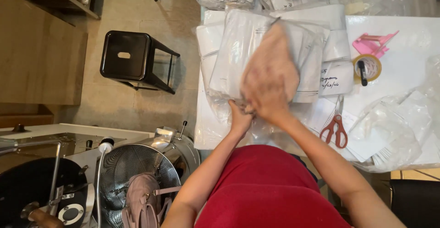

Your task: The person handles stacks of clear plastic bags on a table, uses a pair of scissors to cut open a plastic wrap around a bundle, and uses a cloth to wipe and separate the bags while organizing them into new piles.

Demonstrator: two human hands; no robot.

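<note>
— Where are the hands?

— Both meet over the near-left part of the white table (pixel 403 40). The right hand (pixel 268 79) is blurred and lies flat and spread on a clear plastic bag (pixel 238 54) that holds white packets. The left hand (pixel 239 118) sits just under it, pinching the bag's near end; the two hands touch.

— Is the right hand clamped on the bag?

— I cannot tell; the blur hides the fingers. It looks pressed on top, not closed around it.

— How does the bag lie?

— Its long axis runs from the person toward the far edge of the table, the gathered end pointing at the person's red top (pixel 270 191).

— What else is in containers?

— More white packets (pixel 337 44) are stacked beside the bag toward the middle of the table, the nearest one bearing dark handwriting. At the right edge a loose clear bag (pixel 394 127) holds a stack of white sheets. Left of the table, on the floor, a steel perforated drum (pixel 137 164) holds a mauve handbag (pixel 142 200).

— And the loose tools?

— Red-handled scissors (pixel 337 127) lie near the near edge, blades pointing away from the person. A roll of tape (pixel 366 67) with a black marker across it sits mid-table, a pink plastic holder (pixel 373 42) just beyond it. A black stool (pixel 133 58) stands on the floor, left of the table.
</note>
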